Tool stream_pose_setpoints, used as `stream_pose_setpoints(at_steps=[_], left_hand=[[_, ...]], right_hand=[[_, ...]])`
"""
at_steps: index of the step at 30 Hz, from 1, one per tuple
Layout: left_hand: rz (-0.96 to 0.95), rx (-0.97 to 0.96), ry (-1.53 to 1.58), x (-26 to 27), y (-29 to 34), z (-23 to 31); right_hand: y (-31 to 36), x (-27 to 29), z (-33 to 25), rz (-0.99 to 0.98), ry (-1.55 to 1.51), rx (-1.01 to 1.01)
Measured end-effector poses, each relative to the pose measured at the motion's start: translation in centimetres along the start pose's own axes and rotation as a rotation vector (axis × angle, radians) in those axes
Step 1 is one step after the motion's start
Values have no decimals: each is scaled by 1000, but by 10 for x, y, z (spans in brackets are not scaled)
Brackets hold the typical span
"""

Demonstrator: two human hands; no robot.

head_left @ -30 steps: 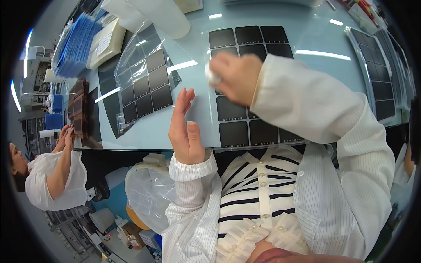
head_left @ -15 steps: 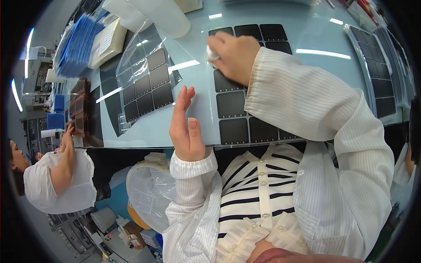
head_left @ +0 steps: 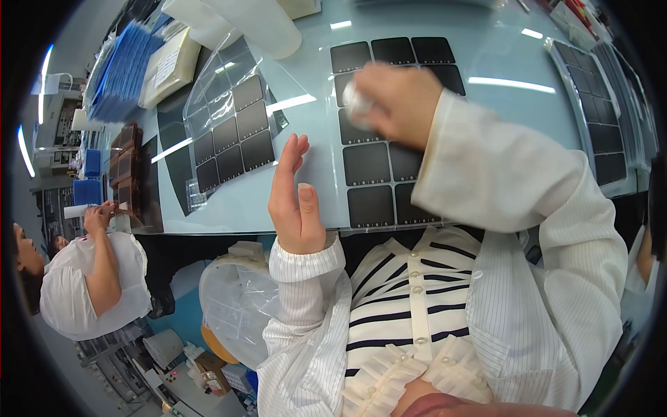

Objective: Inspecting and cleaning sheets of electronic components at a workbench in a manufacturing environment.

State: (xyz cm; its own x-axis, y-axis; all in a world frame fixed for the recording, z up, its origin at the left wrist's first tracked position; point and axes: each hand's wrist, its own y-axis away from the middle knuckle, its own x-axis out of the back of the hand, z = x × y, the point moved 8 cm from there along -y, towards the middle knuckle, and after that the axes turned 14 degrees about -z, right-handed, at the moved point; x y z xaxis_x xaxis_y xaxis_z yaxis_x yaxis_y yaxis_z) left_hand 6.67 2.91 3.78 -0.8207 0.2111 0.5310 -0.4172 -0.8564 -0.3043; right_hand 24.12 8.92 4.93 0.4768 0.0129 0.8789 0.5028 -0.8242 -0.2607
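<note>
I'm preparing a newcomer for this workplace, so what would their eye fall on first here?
Probably the grid of dark squares near the middle of the picture, with the blurred right hand over it, holding a small white wad. Just left of the grid, the left hand is empty and open, thumb apart from the rest. At upper left, the stack of blue sheets stands out as a bright patch of colour.

Dk rounded-sq panels [head_left: 367, 163] in grid, flat on tbl [head_left: 313, 167], pt hidden, sm blurred white wad [head_left: 357, 105] over L col
</note>
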Motion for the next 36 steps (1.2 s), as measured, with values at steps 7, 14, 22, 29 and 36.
stream_pose_setpoints(at_steps=[7,14,22,29,36], left_hand=[[8,-10,-5,1,1,-2],[20,5,-7,1,1,0],[7,-1,-6,-2,-2,3],[6,3,-2,-3,-2,6],[13,15,7,-1,0,3]], right_hand=[[18,-10,-32,-150,-75,28],[11,-2,-16,-45,-32,3],[5,4,5,-13,-28,-32],[-8,19,36,48,-124,-92],[5,4,-7,-85,-84,78]])
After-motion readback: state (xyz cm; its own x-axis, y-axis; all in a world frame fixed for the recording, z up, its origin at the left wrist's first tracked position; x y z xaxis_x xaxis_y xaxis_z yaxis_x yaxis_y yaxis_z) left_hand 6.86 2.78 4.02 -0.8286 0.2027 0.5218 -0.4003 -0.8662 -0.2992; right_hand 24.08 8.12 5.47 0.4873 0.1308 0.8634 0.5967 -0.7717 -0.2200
